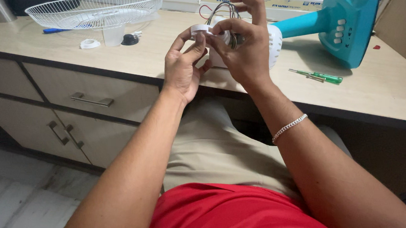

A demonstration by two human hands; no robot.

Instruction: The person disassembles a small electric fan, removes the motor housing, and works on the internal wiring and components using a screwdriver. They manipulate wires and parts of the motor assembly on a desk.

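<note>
Two bare hands meet above the near edge of a pale wood-grain surface, both gripping one small fan motor part. The left hand pinches a white plastic ring between thumb and fingertips. The right hand, with one silver chain bracelet on its wrist, curls its fingers around the motor part, a round piece showing dark metal, with a bundle of several thin wires, black and red among them, rising from its top. Just behind the hands sits one white ribbed plastic housing, joined to one teal plastic fan base that lies on its side and shows a column of four pale buttons. To the right lie two green-handled screwdrivers, side by side. To the left rest one white wire fan guard, domed like a basket, one clear plastic cup, one small black knob and one white ring-shaped cap. Below the surface are three drawers with metal handles.
</note>
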